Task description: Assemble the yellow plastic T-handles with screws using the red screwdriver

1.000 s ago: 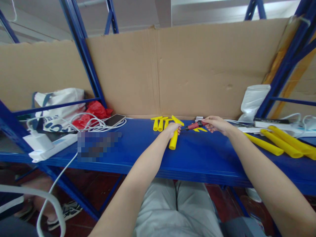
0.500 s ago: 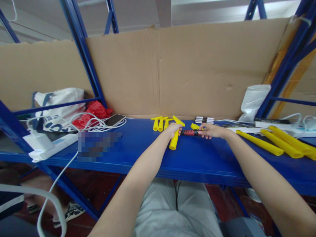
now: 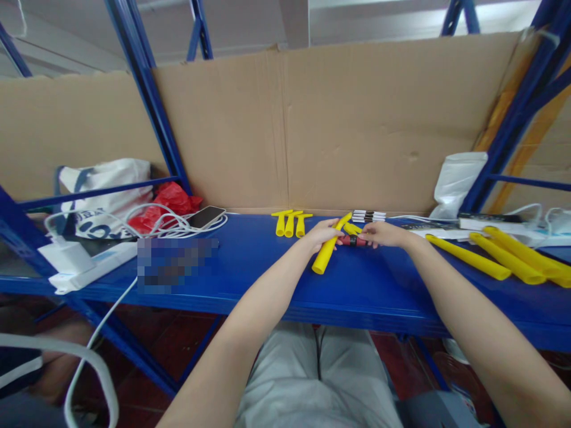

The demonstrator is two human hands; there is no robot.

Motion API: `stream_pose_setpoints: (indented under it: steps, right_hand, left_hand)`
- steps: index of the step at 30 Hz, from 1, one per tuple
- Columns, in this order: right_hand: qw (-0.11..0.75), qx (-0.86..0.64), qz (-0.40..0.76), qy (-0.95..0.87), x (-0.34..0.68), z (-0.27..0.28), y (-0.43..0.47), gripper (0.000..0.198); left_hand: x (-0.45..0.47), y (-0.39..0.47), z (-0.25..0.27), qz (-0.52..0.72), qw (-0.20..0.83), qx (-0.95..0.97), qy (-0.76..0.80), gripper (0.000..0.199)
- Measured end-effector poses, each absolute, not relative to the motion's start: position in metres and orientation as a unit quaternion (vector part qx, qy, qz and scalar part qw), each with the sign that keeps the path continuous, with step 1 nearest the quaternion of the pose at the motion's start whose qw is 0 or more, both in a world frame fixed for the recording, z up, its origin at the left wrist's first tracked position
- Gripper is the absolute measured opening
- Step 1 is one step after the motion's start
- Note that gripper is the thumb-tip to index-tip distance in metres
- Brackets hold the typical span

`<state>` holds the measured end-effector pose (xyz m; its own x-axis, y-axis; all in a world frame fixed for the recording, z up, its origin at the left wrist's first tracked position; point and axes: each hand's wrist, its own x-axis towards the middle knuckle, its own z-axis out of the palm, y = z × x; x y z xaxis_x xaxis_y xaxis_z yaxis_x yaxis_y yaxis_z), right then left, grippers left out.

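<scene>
My left hand is closed around a yellow T-shaped piece, whose thick round tube slants down toward the front edge of the blue shelf. A red and black tool handle lies sideways between my hands. My right hand grips its right end, while its left end meets the left hand's fingers; its tip is hidden. Just behind the handle lies another small yellow piece, partly covered. To the left, several matching yellow T-shaped pieces stand in a row near the cardboard.
Long yellow tubes lie at the right. A stack of white strips with black bands sits at the back. On the left are a phone, coiled white cables, a power strip, a red bag and a cloth bag.
The yellow piece in my left hand has tilted, its top swinging right. My left hand has shifted right, closer to my right hand, and less of the red and black handle shows.
</scene>
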<state>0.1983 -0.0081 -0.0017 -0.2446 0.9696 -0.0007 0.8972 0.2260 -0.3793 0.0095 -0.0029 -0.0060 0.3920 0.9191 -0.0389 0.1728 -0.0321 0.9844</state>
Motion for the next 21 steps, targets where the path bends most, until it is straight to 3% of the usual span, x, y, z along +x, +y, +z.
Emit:
stream_pose_setpoints:
  steps: [14,21]
  right_hand:
    - [0.119,-0.627,0.102,-0.763,0.1936,0.0045,-0.0122,0.023]
    - [0.091,-0.680,-0.043,-0.726,0.2007,0.0069,-0.0104,0.024]
  left_hand:
    - [0.0129,-0.0092,-0.0049,0.419,0.489,0.614,0.456,0.048]
    - [0.0124,-0.0058,-0.0054,0.443,0.483,0.600,0.459,0.045]
